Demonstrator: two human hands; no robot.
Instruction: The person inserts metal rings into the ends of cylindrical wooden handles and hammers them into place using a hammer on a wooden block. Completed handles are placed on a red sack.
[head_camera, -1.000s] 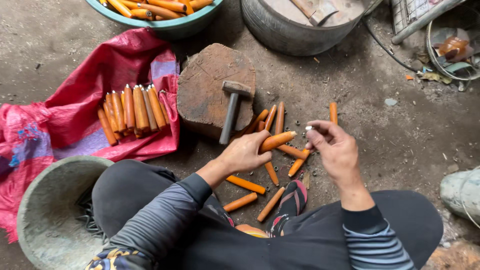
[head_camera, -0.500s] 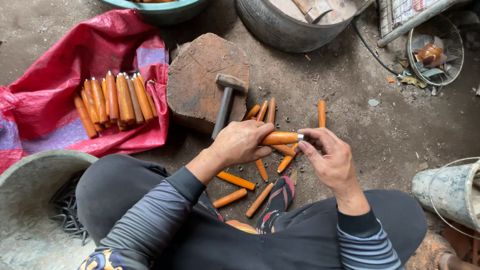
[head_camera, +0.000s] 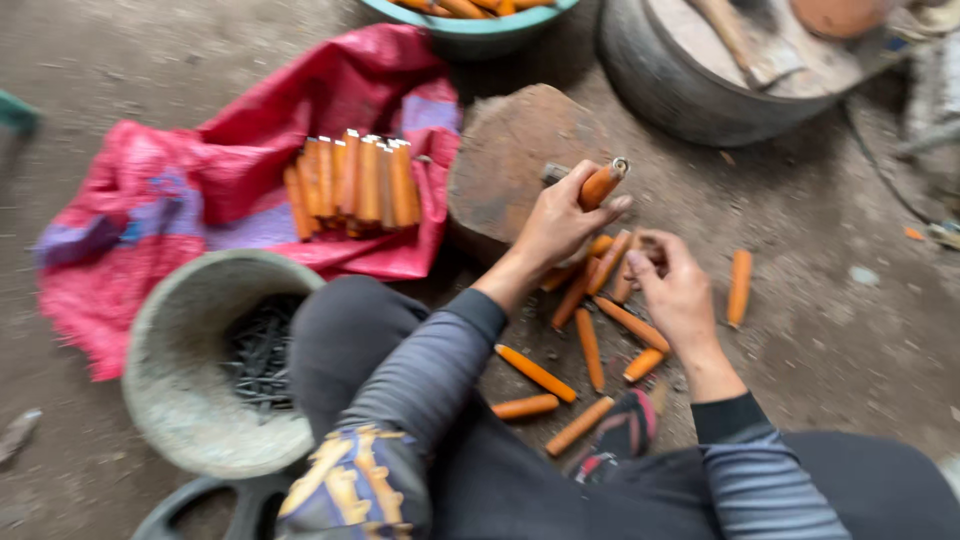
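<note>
Over the brown stone block (head_camera: 510, 165), centre-far, the left hand (head_camera: 560, 222) holds one orange handle (head_camera: 603, 183) tilted up, fingers pressed round its lower part, metal-capped tip clear of the grip. Right hand (head_camera: 675, 290) sits just right of it, low over the loose handles, fingers curled; whether it pinches anything cannot be told (blurred).

Risks, as judged:
- Handle held partway along only, so it could slip or twist out and drop onto the block or the loose pile.
- Loose handles (head_camera: 590, 345) lie scattered by the person's sandal (head_camera: 622, 440); a foot shift could roll or scatter them.
- Grey bowl (head_camera: 190, 300), near left, holds dark nails (head_camera: 258, 355) hard against the knee; a knock could tip it, spilling sharp pts on the ground.
- Frame blurred, so readings approx.

Counts:
- Handles in hand: 1.
- Loose handles on ground: approx 10, incl. one apart at right (head_camera: 739, 287).
- Bundled handles on the red cloth (head_camera: 180, 200), far left: approx 9 in a row (head_camera: 355, 185).
- More handles in the teal basin (head_camera: 470, 25), far edge: no. not countable.
- Bowls of nails: 1. Stone blocks: 1. Round tub (head_camera: 700, 85), far right: 1.
</note>
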